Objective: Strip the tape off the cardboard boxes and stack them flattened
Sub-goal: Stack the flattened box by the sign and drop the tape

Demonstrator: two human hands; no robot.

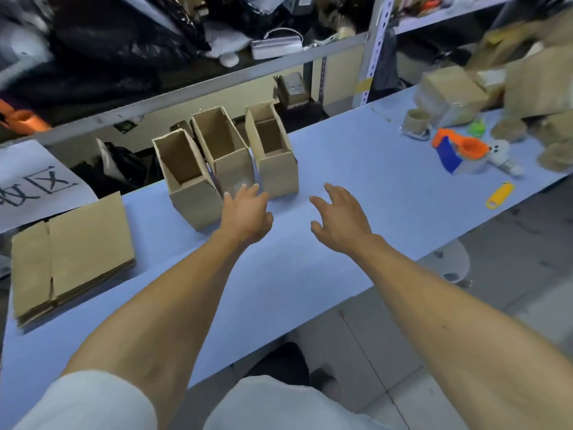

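Cluttered storeroom with a long workbench

A pale blue table (356, 169) is set before grey metal shelving (376, 48); dark bags (102, 41) are heaped far left, and grey floor tiles (511, 259) are seen at right.

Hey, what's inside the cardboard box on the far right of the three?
The right box shows bare cardboard walls and what looks like a cardboard divider across it. Its bottom is hidden by its own walls, so small contents can't be ruled out.
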